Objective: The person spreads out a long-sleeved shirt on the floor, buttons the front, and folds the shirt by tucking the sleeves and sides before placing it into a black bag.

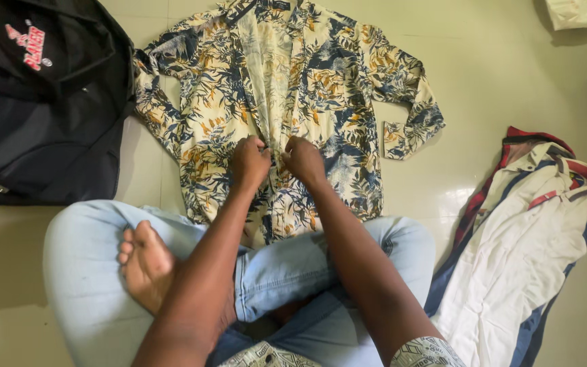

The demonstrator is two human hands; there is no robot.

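Your left hand (249, 162) and right hand (303, 160) both pinch the front placket of the floral shirt (334, 88) spread on the floor (497, 75), fingers closed on fabric.

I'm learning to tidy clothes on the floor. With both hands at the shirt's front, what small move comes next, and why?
Probably close the next button up. Both the left hand and right hand pinch the front edges of the leafy shirt, which still gapes open above them toward the collar.

collar of floral shirt (287, 81) cut off at top | hem hidden under knees | fingertips (261, 144) hidden
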